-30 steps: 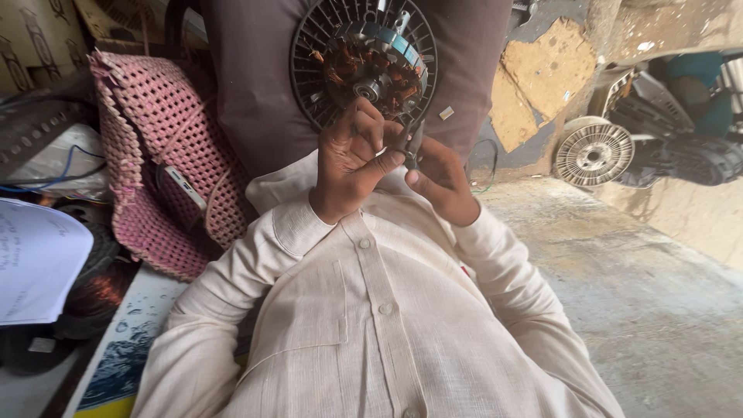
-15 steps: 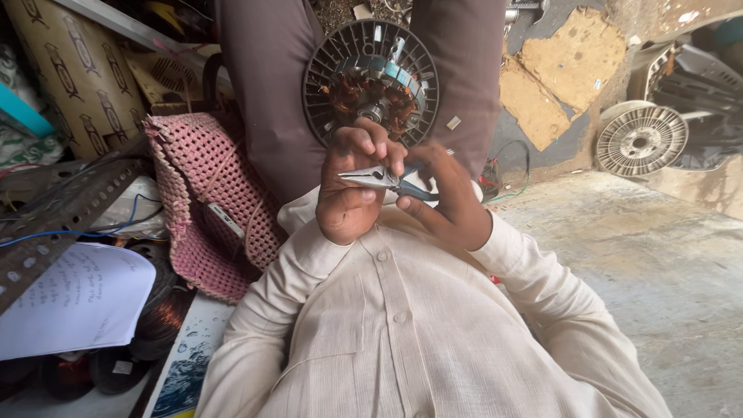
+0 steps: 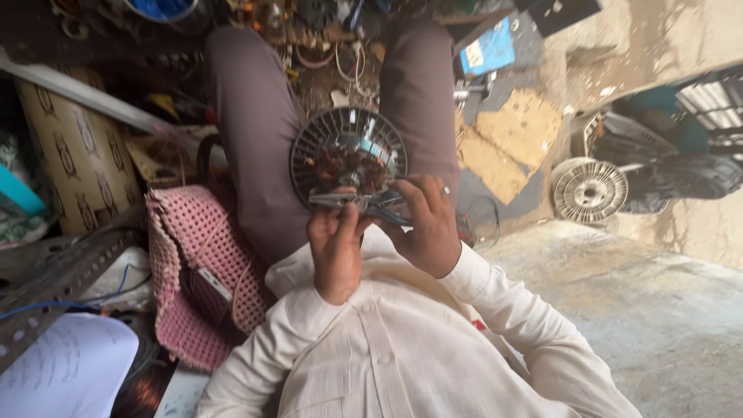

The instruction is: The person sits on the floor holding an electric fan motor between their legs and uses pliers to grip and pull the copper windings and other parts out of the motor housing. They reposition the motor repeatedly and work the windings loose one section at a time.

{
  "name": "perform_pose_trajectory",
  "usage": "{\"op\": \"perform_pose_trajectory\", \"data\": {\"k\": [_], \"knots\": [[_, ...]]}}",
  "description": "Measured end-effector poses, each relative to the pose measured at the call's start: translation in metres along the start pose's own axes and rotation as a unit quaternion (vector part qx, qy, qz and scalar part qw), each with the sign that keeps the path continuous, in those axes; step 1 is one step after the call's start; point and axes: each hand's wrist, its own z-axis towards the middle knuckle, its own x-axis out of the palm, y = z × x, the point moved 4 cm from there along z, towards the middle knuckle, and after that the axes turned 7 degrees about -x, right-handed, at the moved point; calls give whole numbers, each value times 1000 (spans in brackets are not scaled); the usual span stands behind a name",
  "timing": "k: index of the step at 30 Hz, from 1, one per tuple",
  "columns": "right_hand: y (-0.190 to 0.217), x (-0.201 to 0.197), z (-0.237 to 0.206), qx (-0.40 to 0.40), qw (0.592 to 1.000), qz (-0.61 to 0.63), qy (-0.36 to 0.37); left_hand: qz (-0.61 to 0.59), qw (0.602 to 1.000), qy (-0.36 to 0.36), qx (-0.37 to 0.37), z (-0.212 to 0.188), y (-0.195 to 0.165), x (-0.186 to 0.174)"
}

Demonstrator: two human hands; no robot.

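Both hands close on one pair of pliers (image 3: 360, 203) lying level across the lap: the left hand (image 3: 337, 251) curls its fingers around the metal nose end, and the right hand (image 3: 426, 228), a ring on one finger, wraps the handles. Just beyond the grip, touching the pliers, sits one round motor stator (image 3: 348, 159) with copper windings, resting between the knees. A pink woven bag (image 3: 197, 271) lies to the left; a second round finned motor part (image 3: 590, 191) lies well apart on the right.
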Motion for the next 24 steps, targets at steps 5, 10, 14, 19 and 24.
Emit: {"op": "perform_pose_trajectory", "data": {"k": [5,10,14,19,24], "knots": [[-2,-9,19,-70,995,44,62,-16,1000,-15,-15,12,-14,-8],[-51,-24,66,-99,982,157,25,-9,999,-41,1,23,-27,-19],[-136,-17,144,-14,999,38,-24,-18,998,-60,1,26,-34,-26],[-208,-11,211,80,986,-145,-26,-31,997,-65,-1,27,-39,-30],[-227,5,236,101,956,-269,53,-25,996,-81,-8,30,-42,-35]]}}
